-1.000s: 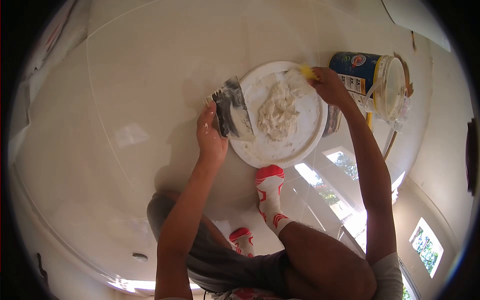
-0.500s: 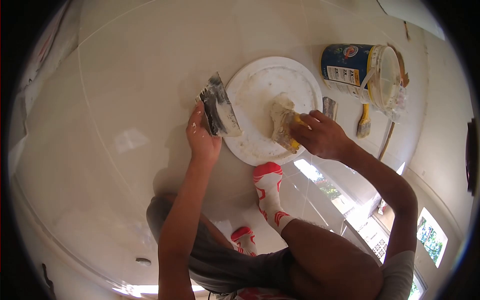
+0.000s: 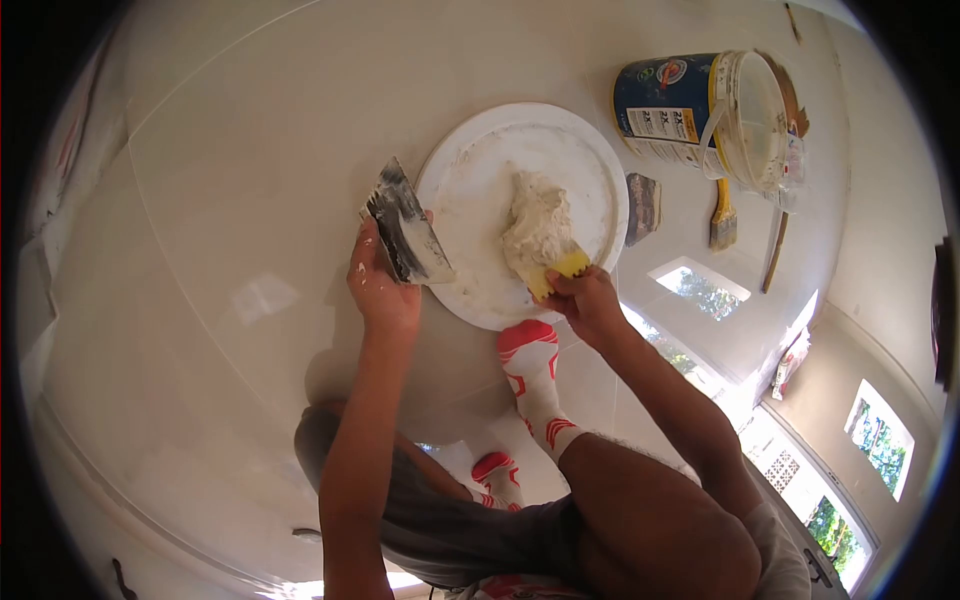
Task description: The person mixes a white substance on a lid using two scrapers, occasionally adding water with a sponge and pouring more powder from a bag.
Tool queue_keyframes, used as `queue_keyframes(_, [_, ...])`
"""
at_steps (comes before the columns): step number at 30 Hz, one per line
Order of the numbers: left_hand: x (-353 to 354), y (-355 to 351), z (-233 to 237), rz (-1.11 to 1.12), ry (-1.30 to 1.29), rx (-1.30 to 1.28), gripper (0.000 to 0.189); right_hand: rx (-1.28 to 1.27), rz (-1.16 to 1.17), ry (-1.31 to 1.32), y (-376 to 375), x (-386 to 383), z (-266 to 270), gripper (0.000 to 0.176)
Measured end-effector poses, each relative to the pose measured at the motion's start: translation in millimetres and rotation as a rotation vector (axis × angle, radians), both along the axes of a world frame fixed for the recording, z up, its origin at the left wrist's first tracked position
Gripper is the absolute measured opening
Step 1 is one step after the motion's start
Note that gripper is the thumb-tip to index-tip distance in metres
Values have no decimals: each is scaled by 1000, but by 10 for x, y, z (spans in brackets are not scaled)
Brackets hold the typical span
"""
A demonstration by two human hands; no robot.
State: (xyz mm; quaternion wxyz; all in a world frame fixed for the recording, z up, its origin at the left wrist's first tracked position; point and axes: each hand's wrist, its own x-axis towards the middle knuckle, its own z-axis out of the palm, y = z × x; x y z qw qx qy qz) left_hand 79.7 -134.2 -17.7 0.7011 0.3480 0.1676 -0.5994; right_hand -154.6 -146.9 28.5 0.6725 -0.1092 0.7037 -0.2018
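Observation:
My left hand (image 3: 385, 300) is closed around a wide scraper (image 3: 408, 228), its dark blade streaked with pale putty and tilted over the left rim of a round white disc (image 3: 455, 160). In my right hand (image 3: 592, 300) a yellow spreader (image 3: 567, 268) is pinched between thumb and fingers. The spreader overlaps the lower end of a thick heap of putty (image 3: 540, 215) at the disc's middle. Thin smears of the same putty mark the disc around the heap. White specks dot the fingers of my left hand.
A blue-labelled bucket (image 3: 660, 115) lies on its side at the upper right. Near it on the tiled floor are a flat putty-stained piece (image 3: 643, 210), a yellow-handled paintbrush (image 3: 723, 222) and a stick (image 3: 775, 255). My socked foot (image 3: 530, 355) is at the disc's lower edge.
My right hand has moved down and left and turned the spreader; its yellow face now shows, and more of the putty heap is visible. My left hand still holds the scraper near the left rim.

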Motion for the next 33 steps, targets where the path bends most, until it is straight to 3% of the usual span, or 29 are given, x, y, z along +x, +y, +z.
queue_keyframes(1, [0,7,1,-12,-1,1,33,-63,32,1,-120,20,51,26])
queue_keyframes(3, [25,9,-4,-1,48,-35,33,-178,334,166,-398,-26,200,27])
queue_keyframes(4, [29,8,-4,7,47,-37,33,-181,342,165,-467,3,292,27])
queue_keyframes(6, [17,13,-9,-5,47,-30,33,-653,932,644,-562,55,434,30])
queue_keyframes(7, [15,16,-15,-2,47,-29,33,-653,934,644,-532,77,418,30])
queue_keyframes(9, [18,20,-23,-1,47,-58,33,-1213,1592,1021,-376,111,334,40])
queue_keyframes(10, [20,6,-20,-3,44,-60,33,-1194,1794,985,-283,51,215,43])
queue_keyframes(13, [25,27,-6,-19,12,-42,32,-1021,1787,870,-473,109,527,40])
queue_keyframes(15, [42,8,-27,-11,76,-36,32,-1037,1674,867,-414,72,653,34])
queue_keyframes(17, [51,14,-34,-21,58,-55,31,-844,1232,814,-245,19,728,27])
queue_keyframes(18, [49,14,-38,-22,56,-59,31,-843,1236,804,-150,-8,714,27])
queue_keyframes(20, [47,7,-35,-28,51,-62,31,-372,615,489,66,-88,599,24])
queue_keyframes(21, [49,3,-32,-24,52,-43,31,-279,443,361,155,-70,562,25])
queue_keyframes(24, [43,-2,-38,-21,53,-20,31,-86,278,271,382,-40,334,26])
queue_keyframes(29, [10,-11,23,-12,59,-11,32,-71,268,211,337,472,43,27])
queue_keyframes(33, [85,-9,-2,-36,39,-14,32,-54,94,116,299,638,128,29])
